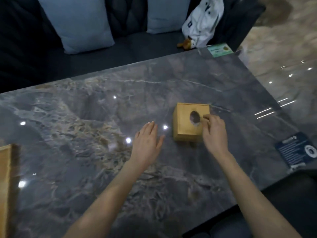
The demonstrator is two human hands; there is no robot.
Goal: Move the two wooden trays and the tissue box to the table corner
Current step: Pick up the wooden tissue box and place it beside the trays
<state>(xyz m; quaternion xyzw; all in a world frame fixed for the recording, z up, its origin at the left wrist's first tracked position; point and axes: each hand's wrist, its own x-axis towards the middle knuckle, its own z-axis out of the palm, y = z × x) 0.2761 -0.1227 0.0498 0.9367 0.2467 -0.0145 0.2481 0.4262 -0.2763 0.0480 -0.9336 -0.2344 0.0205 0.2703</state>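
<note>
A square wooden tissue box (185,122) with an oval hole in its top sits right of centre on the grey marble table (103,117). My right hand (215,133) rests on the box's right side, fingers curled over its top edge near the hole. My left hand (147,143) hovers flat and open over the table just left of the box, not touching it. Part of one wooden tray (5,186) shows at the left edge of the view. A second tray is not in view.
A dark sofa with two pale cushions (75,23) runs behind the table, with a white bag (204,19) and a small plush toy (186,43) on it. A green card (220,49) lies at the far right corner, a dark blue card (296,150) at the near right edge.
</note>
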